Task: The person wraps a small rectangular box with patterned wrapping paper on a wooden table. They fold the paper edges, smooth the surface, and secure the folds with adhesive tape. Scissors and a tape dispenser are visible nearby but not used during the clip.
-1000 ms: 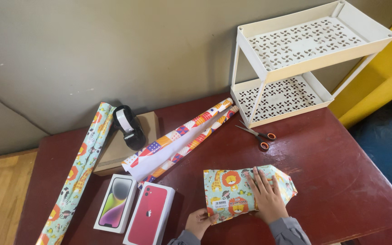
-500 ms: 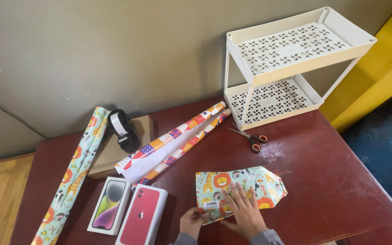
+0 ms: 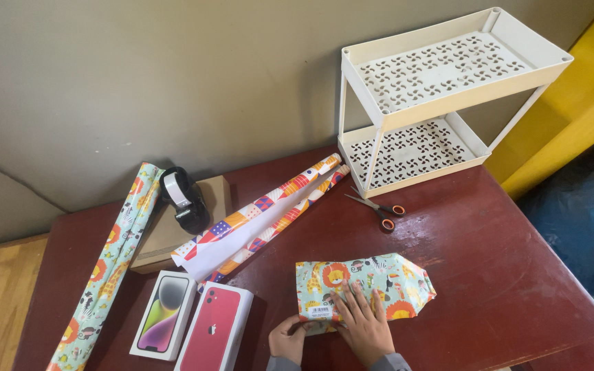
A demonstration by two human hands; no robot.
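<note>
A parcel wrapped in light-blue animal-print paper [image 3: 379, 278] lies near the front edge of the dark red table [image 3: 489, 233]. My right hand [image 3: 362, 323] lies flat on its left part, fingers spread, pressing the paper down. My left hand [image 3: 287, 338] pinches the parcel's lower left corner, where a small white sticker shows. The parcel's right end is folded to a point.
A red phone box [image 3: 216, 328] and a white phone box [image 3: 160, 315] lie left of my hands. Behind are a half-unrolled patterned paper roll [image 3: 262, 213], an animal-print roll [image 3: 104, 264], a black tape dispenser [image 3: 181, 198] on a cardboard box [image 3: 166, 230], orange-handled scissors [image 3: 378, 206] and a cream two-tier rack [image 3: 434, 103].
My right hand slid from the parcel's middle to its left part, nearer my left hand. The view shifted slightly, so the parcel sits lower in the frame.
</note>
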